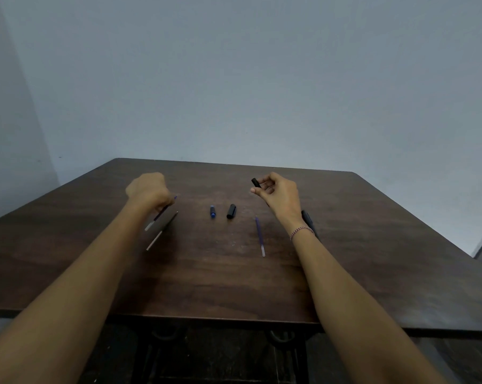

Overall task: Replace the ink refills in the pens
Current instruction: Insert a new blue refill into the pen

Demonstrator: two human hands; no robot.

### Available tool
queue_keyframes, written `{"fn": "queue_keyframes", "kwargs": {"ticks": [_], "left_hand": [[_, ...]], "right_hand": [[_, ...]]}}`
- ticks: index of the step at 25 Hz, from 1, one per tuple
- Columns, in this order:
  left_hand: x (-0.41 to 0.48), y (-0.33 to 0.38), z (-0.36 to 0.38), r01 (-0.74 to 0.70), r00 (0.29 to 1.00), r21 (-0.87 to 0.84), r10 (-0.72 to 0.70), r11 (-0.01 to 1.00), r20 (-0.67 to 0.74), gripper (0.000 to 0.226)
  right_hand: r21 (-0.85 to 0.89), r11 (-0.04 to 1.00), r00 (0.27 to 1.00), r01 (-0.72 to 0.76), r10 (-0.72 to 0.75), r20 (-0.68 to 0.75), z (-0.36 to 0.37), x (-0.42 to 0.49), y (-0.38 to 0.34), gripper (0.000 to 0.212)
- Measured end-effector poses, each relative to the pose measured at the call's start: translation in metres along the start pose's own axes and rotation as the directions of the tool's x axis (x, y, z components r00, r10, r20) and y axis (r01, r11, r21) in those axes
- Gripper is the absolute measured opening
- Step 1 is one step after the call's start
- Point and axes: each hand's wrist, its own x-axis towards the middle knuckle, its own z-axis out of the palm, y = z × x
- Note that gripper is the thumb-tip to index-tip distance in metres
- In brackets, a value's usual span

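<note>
My left hand is curled round a thin refill with dark ink; its tip sticks out past my fist and its clear end points back toward me. A second refill lies on the table just below it. My right hand pinches a small black pen part between thumb and fingers, above the table. Between my hands lie a short blue pen piece and a black cap. A purple refill lies left of my right wrist. A black pen body shows partly behind that wrist.
All of it rests on a dark wooden table whose far edge meets a plain grey wall. The near edge of the table runs under my forearms. Black metal table legs show below the front edge.
</note>
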Motion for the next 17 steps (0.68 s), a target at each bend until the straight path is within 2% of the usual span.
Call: {"fn": "queue_keyframes", "kwargs": {"ticks": [7,13,15,17], "left_hand": [[-0.001,-0.007,0.008,0.022,0.996,0.073,-0.028,0.997,0.081,0.010],[-0.002,-0.008,0.004,0.022,0.988,0.004,-0.022,1.000,0.153,0.015],[0.000,-0.005,0.001,0.000,0.996,0.023,-0.002,1.000,0.090,0.019],[-0.001,0.006,-0.001,-0.026,0.999,0.008,0.027,1.000,-0.032,0.026]], "right_hand": [[0.004,1.000,1.000,0.010,-0.010,0.004,0.001,0.003,0.001,0.023],[0.033,0.999,1.000,0.011,-0.011,0.002,0.000,0.003,0.001,0.023],[0.060,0.998,1.000,0.013,-0.013,0.004,0.000,0.003,0.001,0.022],[0.079,0.997,1.000,0.011,-0.011,0.004,0.000,0.003,0.001,0.022]]}}
